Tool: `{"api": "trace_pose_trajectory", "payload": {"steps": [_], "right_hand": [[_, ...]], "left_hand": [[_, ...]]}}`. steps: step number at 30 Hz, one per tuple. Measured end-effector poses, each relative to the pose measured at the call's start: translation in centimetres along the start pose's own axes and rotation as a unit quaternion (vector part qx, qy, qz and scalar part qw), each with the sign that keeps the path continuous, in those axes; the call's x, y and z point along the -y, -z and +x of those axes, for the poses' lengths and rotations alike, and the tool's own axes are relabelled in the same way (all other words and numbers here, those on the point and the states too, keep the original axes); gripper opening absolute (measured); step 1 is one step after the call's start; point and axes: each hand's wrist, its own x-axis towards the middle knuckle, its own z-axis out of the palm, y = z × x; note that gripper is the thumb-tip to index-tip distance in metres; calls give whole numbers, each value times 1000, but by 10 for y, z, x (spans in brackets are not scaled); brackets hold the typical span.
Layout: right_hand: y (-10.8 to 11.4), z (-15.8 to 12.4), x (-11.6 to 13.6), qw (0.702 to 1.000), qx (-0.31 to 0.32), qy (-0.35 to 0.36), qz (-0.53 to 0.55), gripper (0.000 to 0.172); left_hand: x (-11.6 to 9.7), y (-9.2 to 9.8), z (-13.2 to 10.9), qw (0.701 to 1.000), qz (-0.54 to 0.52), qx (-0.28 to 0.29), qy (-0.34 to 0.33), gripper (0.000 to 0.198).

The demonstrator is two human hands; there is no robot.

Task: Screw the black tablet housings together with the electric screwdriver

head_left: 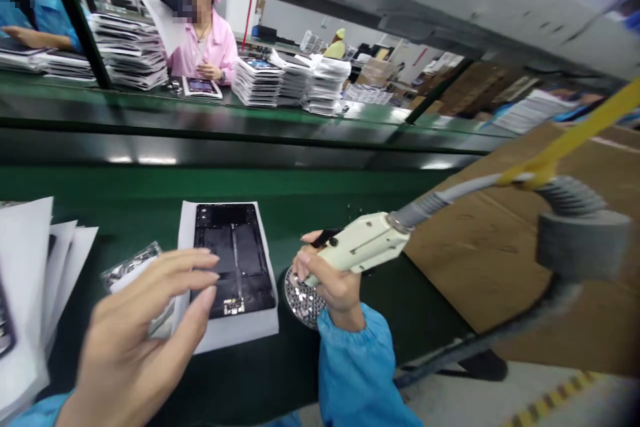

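Observation:
My right hand (335,283) is wrapped round a cream electric screwdriver (365,240), whose cable runs up to the right. The tool's front end points down at a round dish of small screws (303,300); my hand hides its tip. My left hand (145,320) is raised with fingers apart and nothing in it, over the left edge of an opened black tablet (220,247). That tablet lies on a white sheet (235,330), its inner parts and a small circuit board facing up. A clear plastic bag (133,267) lies partly hidden behind my left hand.
White sheets with devices between them (30,280) stand at the left. A large cardboard box (500,233) is on the right, with a grey hose (460,347) before it. Across the green bench, co-workers sit among stacks of wrapped devices (257,83). A yellow strap (575,137) holds the cable.

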Motion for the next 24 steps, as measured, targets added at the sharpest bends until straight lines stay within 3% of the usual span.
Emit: {"api": "trace_pose_trajectory", "payload": {"steps": [2,5,9,11,16,24], "right_hand": [[19,3,-2,999,-31,10,1,19],[33,4,-12,997,-76,14,-14,24],[34,3,-21,993,-108,7,-38,28],[33,4,-23,993,-114,-4,-42,30],[32,7,-22,992,-111,-27,-46,32],[32,8,-25,991,-105,-30,-78,26]], "left_hand": [[15,-25,7,996,20,50,-67,12],[40,-61,-4,977,112,134,-127,21],[61,-86,-31,941,233,190,-154,56],[63,-89,-42,931,264,192,-165,65],[56,-84,-57,920,290,169,-200,60],[53,-78,-54,918,290,135,-232,43]]}}
